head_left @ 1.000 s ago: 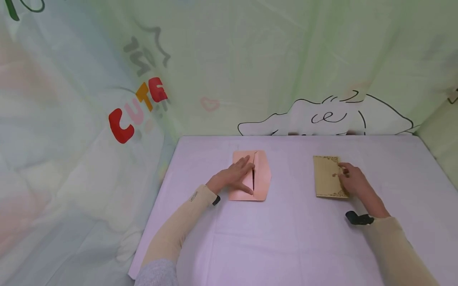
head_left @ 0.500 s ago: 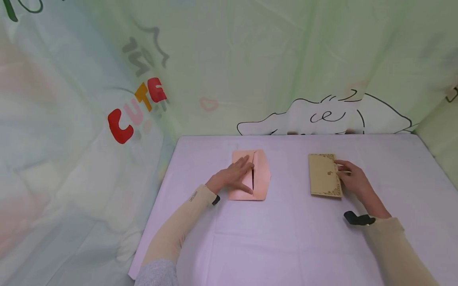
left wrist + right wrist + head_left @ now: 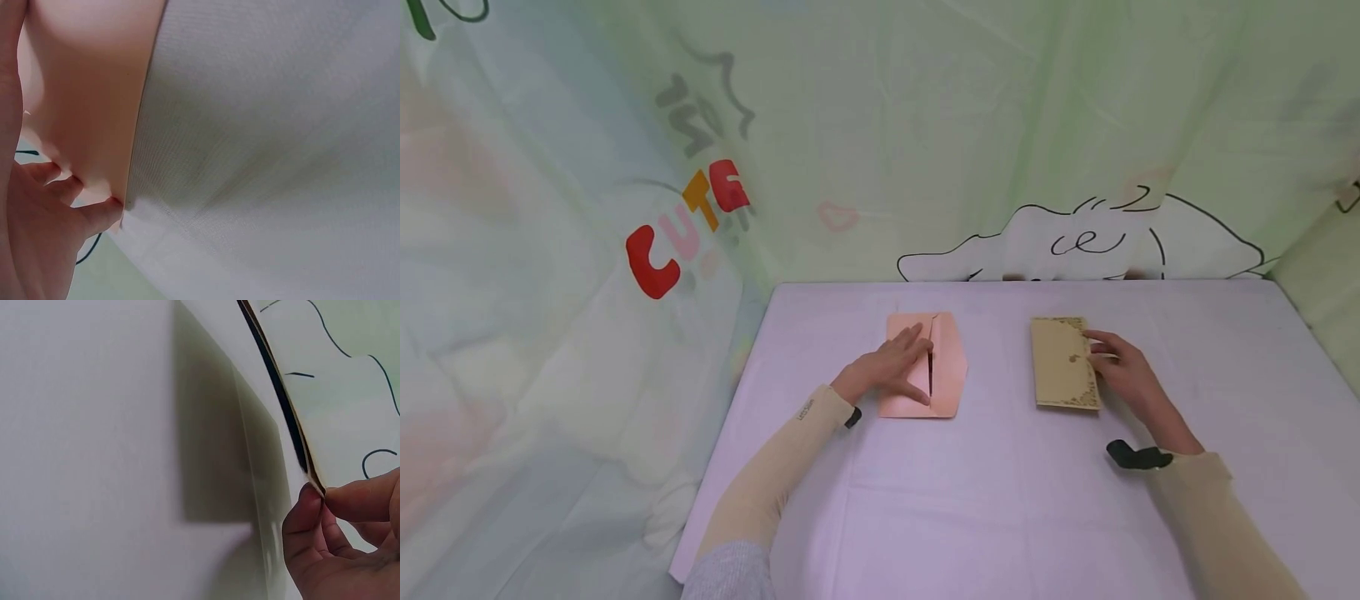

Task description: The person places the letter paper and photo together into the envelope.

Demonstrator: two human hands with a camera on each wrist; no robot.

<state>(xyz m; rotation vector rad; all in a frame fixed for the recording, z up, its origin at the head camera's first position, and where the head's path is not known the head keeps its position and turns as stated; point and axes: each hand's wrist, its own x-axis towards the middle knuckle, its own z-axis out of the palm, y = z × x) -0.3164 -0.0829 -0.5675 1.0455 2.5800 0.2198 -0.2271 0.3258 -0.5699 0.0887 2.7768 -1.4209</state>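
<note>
While our left hand (image 3: 891,368) lies flat with straight fingers on the pink envelope (image 3: 946,367), we pinch the right edge of the brown card (image 3: 1060,362) between the thumb and fingers of our right hand (image 3: 1123,375). The envelope sits on the lilac worktop (image 3: 1000,500) left of centre, towards the far edge, with a dark slit along its middle beside our fingertips. The card lies to its right, well apart from it, at about the same depth. From the right wrist we see the card's edge (image 3: 284,406) raised off the worktop, held at our fingertips (image 3: 309,500). From the left wrist, the envelope (image 3: 87,112) lies flat under our fingers (image 3: 94,215).
</note>
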